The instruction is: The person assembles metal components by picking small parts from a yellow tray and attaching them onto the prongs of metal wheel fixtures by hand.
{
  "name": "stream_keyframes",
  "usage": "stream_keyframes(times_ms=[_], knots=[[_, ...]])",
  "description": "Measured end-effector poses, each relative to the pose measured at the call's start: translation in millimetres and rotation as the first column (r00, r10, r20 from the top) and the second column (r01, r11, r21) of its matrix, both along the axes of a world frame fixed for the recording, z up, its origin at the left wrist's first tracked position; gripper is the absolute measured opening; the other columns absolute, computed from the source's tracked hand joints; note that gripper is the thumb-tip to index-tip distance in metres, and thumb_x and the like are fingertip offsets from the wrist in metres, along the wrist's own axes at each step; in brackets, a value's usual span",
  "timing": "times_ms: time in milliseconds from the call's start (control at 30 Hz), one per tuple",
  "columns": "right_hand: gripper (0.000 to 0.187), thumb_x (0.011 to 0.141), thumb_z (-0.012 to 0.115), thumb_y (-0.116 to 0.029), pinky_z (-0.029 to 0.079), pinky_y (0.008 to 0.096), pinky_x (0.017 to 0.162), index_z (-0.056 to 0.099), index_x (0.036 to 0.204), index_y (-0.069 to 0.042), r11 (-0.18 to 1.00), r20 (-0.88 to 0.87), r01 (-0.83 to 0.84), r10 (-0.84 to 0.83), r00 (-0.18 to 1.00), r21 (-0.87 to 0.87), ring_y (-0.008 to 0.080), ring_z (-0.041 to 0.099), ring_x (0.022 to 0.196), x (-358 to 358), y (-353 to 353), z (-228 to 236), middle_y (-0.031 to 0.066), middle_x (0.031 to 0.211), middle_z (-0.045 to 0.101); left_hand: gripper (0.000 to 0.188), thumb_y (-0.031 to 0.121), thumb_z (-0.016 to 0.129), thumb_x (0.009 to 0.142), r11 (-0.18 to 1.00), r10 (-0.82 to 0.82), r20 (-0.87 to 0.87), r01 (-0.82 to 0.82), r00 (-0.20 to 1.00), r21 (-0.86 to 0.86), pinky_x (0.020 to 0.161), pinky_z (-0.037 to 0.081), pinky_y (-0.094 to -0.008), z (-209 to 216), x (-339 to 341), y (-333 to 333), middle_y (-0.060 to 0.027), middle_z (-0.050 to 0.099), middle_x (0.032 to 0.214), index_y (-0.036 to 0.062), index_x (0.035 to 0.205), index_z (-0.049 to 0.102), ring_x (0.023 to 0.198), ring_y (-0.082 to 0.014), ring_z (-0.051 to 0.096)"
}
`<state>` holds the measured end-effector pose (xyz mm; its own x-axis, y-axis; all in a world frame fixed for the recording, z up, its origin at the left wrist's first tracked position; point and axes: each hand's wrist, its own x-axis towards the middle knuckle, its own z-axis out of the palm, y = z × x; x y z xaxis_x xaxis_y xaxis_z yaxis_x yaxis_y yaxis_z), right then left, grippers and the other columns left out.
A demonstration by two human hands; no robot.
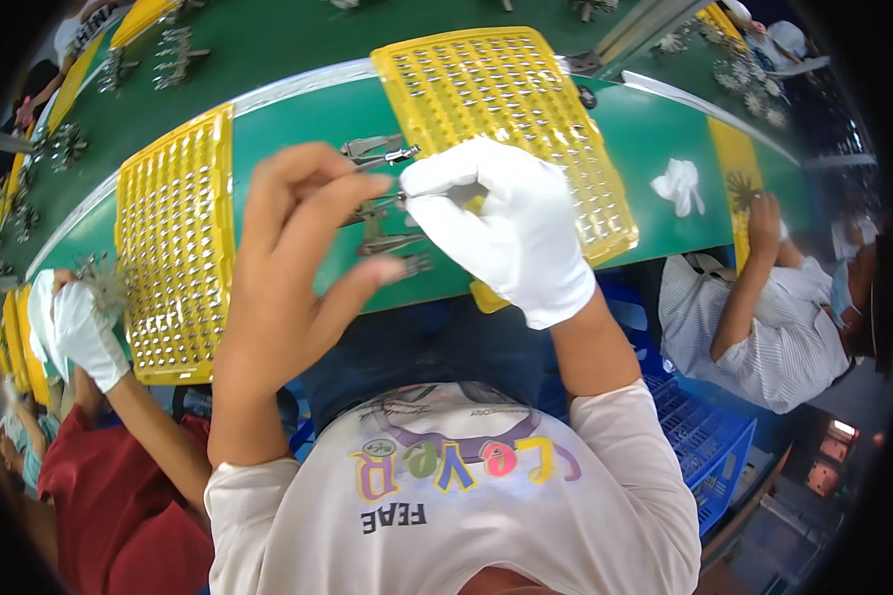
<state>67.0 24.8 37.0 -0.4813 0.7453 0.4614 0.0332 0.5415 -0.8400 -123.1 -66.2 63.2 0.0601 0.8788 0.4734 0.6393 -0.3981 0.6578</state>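
My right hand (511, 223), in a white glove, pinches a small metal part (401, 200) between thumb and fingertips. My left hand (298, 238) is bare, its index fingertip close beside that part and its thumb spread away below. Whether the left fingertip touches the part I cannot tell. Under and between the hands, a metal fixture with several clip-like arms (392, 241) is partly hidden by the left fingers. One arm (399, 156) carries a shiny metal piece at its end. Behind my right hand lies a yellow tray (407, 74) with rows of small metal parts.
Another yellow tray (223, 149) of metal parts lies left on the green table (303, 114). A crumpled white glove (679, 186) rests at the right. People work on both sides; a neighbour's gloved hand (84, 322) is near the left tray. Blue crates (709, 446) stand below right.
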Motion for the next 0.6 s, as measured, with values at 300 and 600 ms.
stream_keyframes(times_ms=[300, 600], knots=[[0.031, 0.091, 0.076, -0.017, 0.057, 0.0320, 0.087, 0.072, 0.119, -0.005, 0.958, 0.100, -0.089, 0.120, 0.988, -0.272, 0.0189, 0.072, 0.095, 13.0, 38.5, -5.0, 0.0090, 0.104, 0.074, 0.021, -0.003, 0.079, 0.079, 1.000, 0.000, -0.143, 0.002, 0.990, 0.015, 0.083, 0.054, -0.0366, -17.1, -11.4, -3.3, -0.0153, 0.058, 0.120, -0.0022, 0.099, 0.071, 0.097, -0.0278, 0.063], [0.013, 0.089, 0.069, -0.018, 0.058, 0.0454, 0.076, 0.075, 0.096, -0.009, 0.759, 0.688, -0.088, -0.527, 0.500, 0.645, 0.0335, 0.072, 0.088, 41.2, 163.4, -93.3, 0.0129, 0.098, 0.072, 0.017, -0.003, 0.073, 0.085, 0.998, 0.050, -0.071, -0.051, 0.996, -0.021, 0.083, 0.054, -0.0366, -20.7, -21.1, 3.4, -0.0138, 0.058, 0.115, -0.0018, 0.101, 0.073, 0.097, -0.0282, 0.065]])
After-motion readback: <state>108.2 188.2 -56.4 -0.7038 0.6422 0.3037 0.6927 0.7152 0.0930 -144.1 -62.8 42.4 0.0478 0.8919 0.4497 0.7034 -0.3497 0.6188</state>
